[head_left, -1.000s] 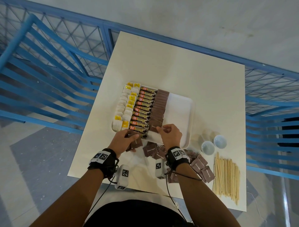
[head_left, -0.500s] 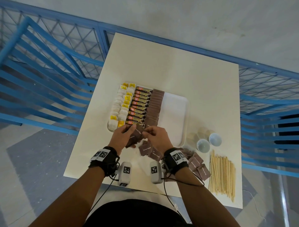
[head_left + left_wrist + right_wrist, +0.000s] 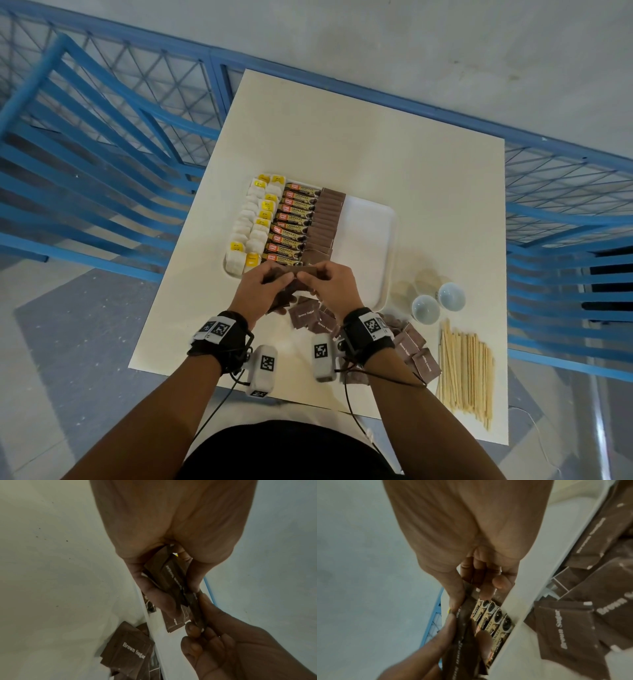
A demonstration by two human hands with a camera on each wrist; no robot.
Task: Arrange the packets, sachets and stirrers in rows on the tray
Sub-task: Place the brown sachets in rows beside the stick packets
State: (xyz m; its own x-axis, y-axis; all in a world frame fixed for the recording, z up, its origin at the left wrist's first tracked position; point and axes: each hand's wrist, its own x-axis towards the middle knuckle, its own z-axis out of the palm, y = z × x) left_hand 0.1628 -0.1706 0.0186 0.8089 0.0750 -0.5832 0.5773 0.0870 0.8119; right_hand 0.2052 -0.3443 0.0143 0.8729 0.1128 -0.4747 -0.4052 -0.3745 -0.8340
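The white tray (image 3: 370, 240) holds a row of white and yellow packets (image 3: 255, 226), a row of coffee granule sachets (image 3: 294, 222) and a row of brown sugar sachets (image 3: 325, 219). Its right part is bare. My hands meet over the tray's near edge. My left hand (image 3: 277, 278) grips a small stack of brown sugar sachets (image 3: 171, 577). My right hand (image 3: 310, 278) pinches one sachet (image 3: 469, 609) at the end of that stack between thumb and fingers. More brown sugar sachets (image 3: 308, 317) lie loose on the table under my wrists. Wooden stirrers (image 3: 466, 370) lie at the near right.
Two small pale cups (image 3: 425, 308) (image 3: 452, 295) stand right of the tray, above the stirrers. More brown sachets (image 3: 418, 349) lie beside my right wrist. The white table (image 3: 359, 144) is ringed by blue railings (image 3: 102, 144).
My right hand has come back from the near end of the brown sachet row to my left hand. Both hands now meet on the stack.
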